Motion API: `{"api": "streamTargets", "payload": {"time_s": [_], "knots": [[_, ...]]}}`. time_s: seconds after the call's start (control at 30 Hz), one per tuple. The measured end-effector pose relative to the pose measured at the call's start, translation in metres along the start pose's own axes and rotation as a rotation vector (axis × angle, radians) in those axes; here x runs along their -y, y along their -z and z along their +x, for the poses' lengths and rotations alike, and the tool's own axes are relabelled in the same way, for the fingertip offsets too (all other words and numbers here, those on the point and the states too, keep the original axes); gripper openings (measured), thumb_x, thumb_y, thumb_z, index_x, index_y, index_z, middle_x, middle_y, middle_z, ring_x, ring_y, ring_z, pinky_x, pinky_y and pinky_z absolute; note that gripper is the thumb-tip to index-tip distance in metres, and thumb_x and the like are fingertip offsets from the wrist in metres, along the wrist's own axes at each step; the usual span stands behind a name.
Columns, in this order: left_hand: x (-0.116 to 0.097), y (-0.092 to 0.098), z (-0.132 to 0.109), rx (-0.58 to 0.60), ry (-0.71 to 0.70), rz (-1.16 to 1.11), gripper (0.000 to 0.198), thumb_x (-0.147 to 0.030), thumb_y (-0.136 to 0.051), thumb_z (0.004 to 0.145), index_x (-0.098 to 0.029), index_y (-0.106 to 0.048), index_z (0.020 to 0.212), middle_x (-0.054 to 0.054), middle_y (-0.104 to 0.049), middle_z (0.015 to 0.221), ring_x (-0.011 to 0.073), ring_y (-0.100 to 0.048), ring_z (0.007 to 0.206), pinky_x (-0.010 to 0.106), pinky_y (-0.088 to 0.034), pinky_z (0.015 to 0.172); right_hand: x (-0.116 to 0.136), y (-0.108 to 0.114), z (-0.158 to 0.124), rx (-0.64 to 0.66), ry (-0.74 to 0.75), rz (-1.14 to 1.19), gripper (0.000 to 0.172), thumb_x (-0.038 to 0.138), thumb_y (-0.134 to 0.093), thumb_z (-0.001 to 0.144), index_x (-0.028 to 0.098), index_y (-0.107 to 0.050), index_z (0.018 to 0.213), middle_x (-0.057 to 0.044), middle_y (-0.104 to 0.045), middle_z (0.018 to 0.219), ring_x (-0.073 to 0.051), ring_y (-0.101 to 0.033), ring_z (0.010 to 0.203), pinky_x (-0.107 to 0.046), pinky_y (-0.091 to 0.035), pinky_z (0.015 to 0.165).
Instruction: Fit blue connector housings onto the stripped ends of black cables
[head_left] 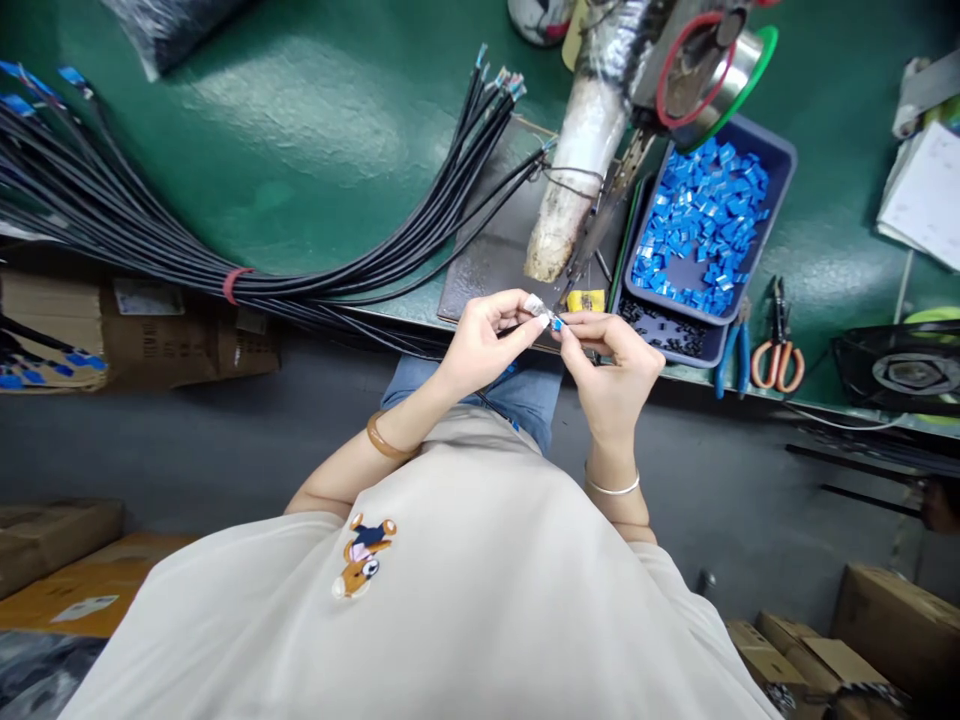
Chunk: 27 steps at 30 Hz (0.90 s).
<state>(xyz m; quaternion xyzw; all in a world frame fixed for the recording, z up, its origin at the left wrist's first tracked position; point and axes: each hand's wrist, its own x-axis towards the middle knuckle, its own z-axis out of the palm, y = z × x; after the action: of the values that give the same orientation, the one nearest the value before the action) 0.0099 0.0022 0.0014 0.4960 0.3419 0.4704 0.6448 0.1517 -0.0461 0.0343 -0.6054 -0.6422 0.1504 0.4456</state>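
Observation:
In front of my body, at the table's edge, both hands meet at a small cable end (541, 312). My left hand (487, 345) pinches the cable just behind its end. The thumb and fingers of my right hand (611, 365) close on a tiny blue piece (556, 324) at the tip, which looks like a connector. Fingers hide most of the joint. To the left lies a bundle of black cables (322, 285) held by a red tie (234, 284), with bare coloured wires at the near ends.
A grey bin (780, 160) of blue connectors stands on a tray of small black parts (675, 335). Blue-handled cutters (733, 355) and orange-handled pliers (778, 360) lie right of it. A machine with a wrapped arm (585, 150) overhangs the green table (300, 120). A fan (907, 370) is farther right.

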Motion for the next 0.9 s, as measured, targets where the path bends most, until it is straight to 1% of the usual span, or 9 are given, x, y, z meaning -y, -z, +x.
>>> {"api": "streamTargets", "payload": {"time_s": [0.1,0.2,0.27,0.47,0.73,0.83,0.9], "knots": [[0.0012,-0.0004,0.0008,-0.004,0.002,-0.009,0.013,-0.023,-0.071,0.079,-0.012,-0.063,0.077,-0.002,-0.063,0.067,0.0039,-0.057,0.059,0.013,-0.048,0.059,-0.0008,0.0011,0.0010,0.014,0.081,-0.065,0.010,0.012,-0.064,0.084,0.020,-0.065,0.078,0.001,-0.074,0.087,-0.010,-0.070,0.076,-0.021,-0.058,0.069],[0.0014,-0.0013,0.0016,-0.022,-0.006,0.026,0.009,-0.019,-0.069,0.079,-0.012,-0.063,0.076,-0.002,-0.063,0.068,0.0039,-0.058,0.060,0.013,-0.048,0.060,-0.0024,-0.0013,0.0006,-0.003,0.162,-0.141,0.012,0.009,-0.062,0.083,0.020,-0.064,0.079,0.000,-0.074,0.088,-0.010,-0.070,0.079,-0.022,-0.057,0.073],[0.0014,-0.0018,0.0022,-0.028,-0.001,0.055,0.006,-0.016,-0.067,0.079,-0.012,-0.063,0.076,-0.002,-0.063,0.068,0.0040,-0.057,0.061,0.013,-0.047,0.060,-0.0030,-0.0039,0.0001,-0.022,0.185,-0.165,0.012,0.009,-0.062,0.084,0.020,-0.063,0.080,0.000,-0.074,0.088,-0.011,-0.070,0.082,-0.023,-0.056,0.075],[0.0024,-0.0032,0.0052,-0.032,-0.011,0.097,0.005,-0.016,-0.064,0.080,-0.013,-0.065,0.076,-0.002,-0.061,0.069,0.0049,-0.055,0.062,0.015,-0.047,0.063,-0.0054,-0.0087,0.0005,-0.083,0.174,-0.149,0.013,0.008,-0.062,0.083,0.021,-0.060,0.078,0.000,-0.073,0.089,-0.011,-0.069,0.083,-0.022,-0.055,0.073],[-0.0003,-0.0055,0.0030,-0.073,-0.046,0.202,0.008,-0.019,-0.061,0.082,-0.013,-0.065,0.077,-0.001,-0.059,0.069,0.0059,-0.053,0.063,0.015,-0.046,0.062,-0.0059,-0.0073,0.0031,-0.077,0.182,-0.181,0.012,0.012,-0.061,0.084,0.022,-0.060,0.077,0.000,-0.074,0.090,-0.014,-0.071,0.087,-0.028,-0.055,0.080],[-0.0021,-0.0044,0.0019,-0.064,-0.073,0.233,0.008,-0.019,-0.061,0.082,-0.013,-0.066,0.079,-0.001,-0.060,0.071,0.0065,-0.054,0.065,0.015,-0.046,0.063,-0.0054,-0.0072,0.0030,-0.079,0.188,-0.192,0.012,0.012,-0.061,0.084,0.022,-0.060,0.078,-0.001,-0.074,0.091,-0.014,-0.070,0.087,-0.028,-0.056,0.081],[-0.0014,-0.0033,0.0014,-0.063,-0.066,0.238,0.008,-0.018,-0.061,0.082,-0.013,-0.066,0.079,0.000,-0.060,0.071,0.0066,-0.054,0.065,0.016,-0.045,0.063,-0.0063,-0.0074,0.0019,-0.076,0.201,-0.196,0.012,0.012,-0.061,0.084,0.022,-0.059,0.077,-0.001,-0.073,0.091,-0.014,-0.071,0.087,-0.028,-0.056,0.081]]}}
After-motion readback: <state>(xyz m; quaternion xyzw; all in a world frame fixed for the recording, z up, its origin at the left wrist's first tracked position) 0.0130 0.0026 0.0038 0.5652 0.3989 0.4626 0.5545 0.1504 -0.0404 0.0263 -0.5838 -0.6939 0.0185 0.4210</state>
